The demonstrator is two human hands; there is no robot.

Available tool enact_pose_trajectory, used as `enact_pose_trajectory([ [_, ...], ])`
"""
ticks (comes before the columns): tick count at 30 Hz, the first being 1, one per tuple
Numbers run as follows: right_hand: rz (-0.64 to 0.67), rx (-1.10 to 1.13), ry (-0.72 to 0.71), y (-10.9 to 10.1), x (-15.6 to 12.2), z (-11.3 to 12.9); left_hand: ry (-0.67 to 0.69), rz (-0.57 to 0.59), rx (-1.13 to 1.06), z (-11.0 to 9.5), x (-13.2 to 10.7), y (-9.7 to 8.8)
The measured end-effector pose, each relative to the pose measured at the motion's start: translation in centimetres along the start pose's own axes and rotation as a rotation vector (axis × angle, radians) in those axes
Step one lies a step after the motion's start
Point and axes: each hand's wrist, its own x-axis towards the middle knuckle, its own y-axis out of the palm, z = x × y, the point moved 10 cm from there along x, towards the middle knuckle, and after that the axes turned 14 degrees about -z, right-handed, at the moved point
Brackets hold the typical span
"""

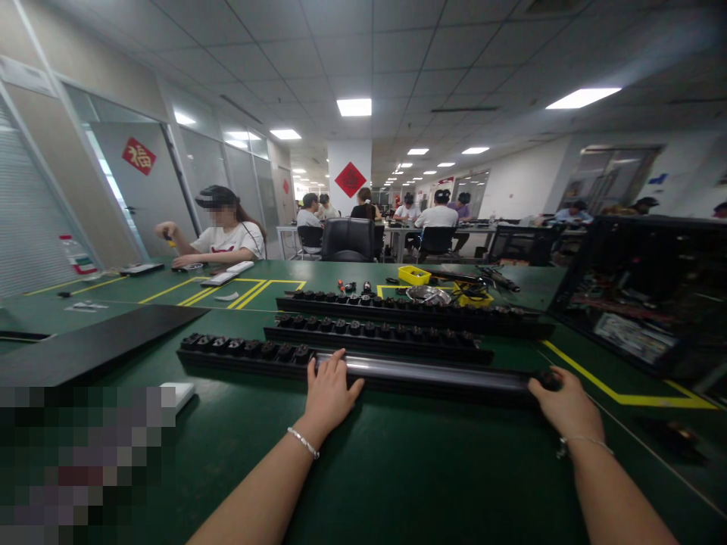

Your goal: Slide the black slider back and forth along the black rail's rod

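A long black power strip housing [432, 372] lies across the green table before me, with several black sockets [244, 347] filling its left part. The right part is a bare, shiny channel. My left hand [331, 386] rests on the strip where the row of sockets ends, fingers stretched out and thumb apart. At the strip's right end, my right hand [568, 401] has thumb and fingers closed about a small black socket [546, 380], partly hidden by the fingers. Behind lie two more black strips fitted with sockets, a nearer strip [375, 333] and a farther strip [409, 309].
A yellow bin [414, 275], a metal bowl [429, 295] and tools stand behind the strips. A large black open-sided case [630, 303] is at right. A dark panel [102, 341] lies at left. A person [230, 238] works across the table.
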Motion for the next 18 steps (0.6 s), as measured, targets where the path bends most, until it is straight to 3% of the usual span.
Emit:
enact_pose_trajectory([
  [10, -0.011, 0.049, -0.005, -1.3, -0.6, 0.4, -0.008, 0.015, -0.011, 0.0, 0.0, -0.1],
  [18, -0.026, 0.021, -0.022, -1.0, 0.3, -0.1, -0.008, 0.019, -0.006, -0.1, 0.0, -0.2],
])
